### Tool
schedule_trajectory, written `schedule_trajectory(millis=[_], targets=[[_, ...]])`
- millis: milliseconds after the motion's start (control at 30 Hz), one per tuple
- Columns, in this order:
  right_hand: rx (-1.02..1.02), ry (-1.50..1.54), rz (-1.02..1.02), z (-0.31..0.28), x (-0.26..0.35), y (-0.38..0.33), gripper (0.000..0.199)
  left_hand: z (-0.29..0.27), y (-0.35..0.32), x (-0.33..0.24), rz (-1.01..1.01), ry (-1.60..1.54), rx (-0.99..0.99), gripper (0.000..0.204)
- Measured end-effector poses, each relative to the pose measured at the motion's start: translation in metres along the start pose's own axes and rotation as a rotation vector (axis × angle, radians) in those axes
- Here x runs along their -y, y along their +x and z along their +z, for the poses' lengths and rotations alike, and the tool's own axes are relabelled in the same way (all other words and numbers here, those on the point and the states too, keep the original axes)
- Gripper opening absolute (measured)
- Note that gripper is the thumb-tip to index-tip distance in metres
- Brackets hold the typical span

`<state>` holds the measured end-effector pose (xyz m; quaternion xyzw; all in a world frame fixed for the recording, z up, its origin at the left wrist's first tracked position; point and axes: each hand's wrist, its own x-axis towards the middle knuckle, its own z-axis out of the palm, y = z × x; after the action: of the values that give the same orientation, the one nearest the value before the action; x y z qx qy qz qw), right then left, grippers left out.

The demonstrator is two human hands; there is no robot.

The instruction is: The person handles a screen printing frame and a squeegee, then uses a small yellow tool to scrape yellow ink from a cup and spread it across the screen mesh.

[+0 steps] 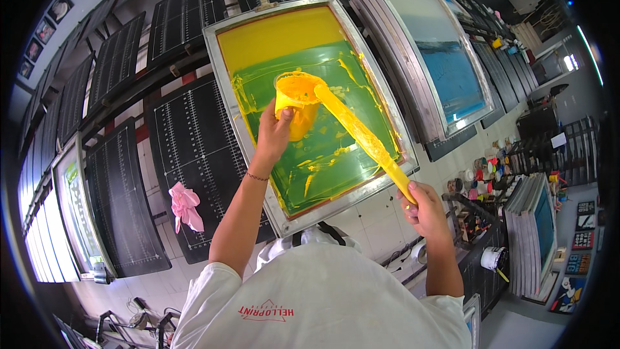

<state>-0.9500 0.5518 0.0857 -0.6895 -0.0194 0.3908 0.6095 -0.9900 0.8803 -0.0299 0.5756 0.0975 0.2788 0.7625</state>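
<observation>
My left hand (pixel 276 130) is wrapped round a tub of yellow-orange ink (pixel 299 100), held tilted above a screen-printing frame (pixel 284 218). In my right hand (pixel 423 209) is the end of a long yellow spatula (pixel 361 137), thickly smeared with ink. Its far tip meets the tub's rim. Beneath both lies the green mesh (pixel 329 184), streaked with yellow ink, with a yellower band along its far end. The frame's metal border surrounds the mesh.
Black printing platens (pixel 200 148) stand in rows on the left; a pink cloth (pixel 185 207) lies on one. Stacked screens (pixel 439 58) with blue mesh rest at the right. Several ink containers (pixel 481 184) crowd a shelf, and a white bucket (pixel 494 258) stands lower right.
</observation>
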Motion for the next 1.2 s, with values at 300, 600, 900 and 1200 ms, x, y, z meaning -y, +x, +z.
schedule_trajectory(millis=[300,600,900,1200], targets=[[-0.254,-0.65,-0.541,0.023,0.01,0.004,0.022,0.021,-0.008,0.007,-0.052,0.133,0.111,0.052],[-0.301,-0.807,-0.502,0.004,0.013,-0.025,0.021,0.009,0.007,-0.009,-0.061,0.108,-0.032,0.055],[-0.506,-0.666,-0.368,-0.042,-0.027,-0.011,0.031,-0.03,0.005,0.024,-0.015,0.052,-0.182,0.057],[-0.392,-0.619,-0.269,-0.062,-0.09,0.04,0.036,-0.073,-0.059,0.017,0.056,-0.041,-0.312,0.059]])
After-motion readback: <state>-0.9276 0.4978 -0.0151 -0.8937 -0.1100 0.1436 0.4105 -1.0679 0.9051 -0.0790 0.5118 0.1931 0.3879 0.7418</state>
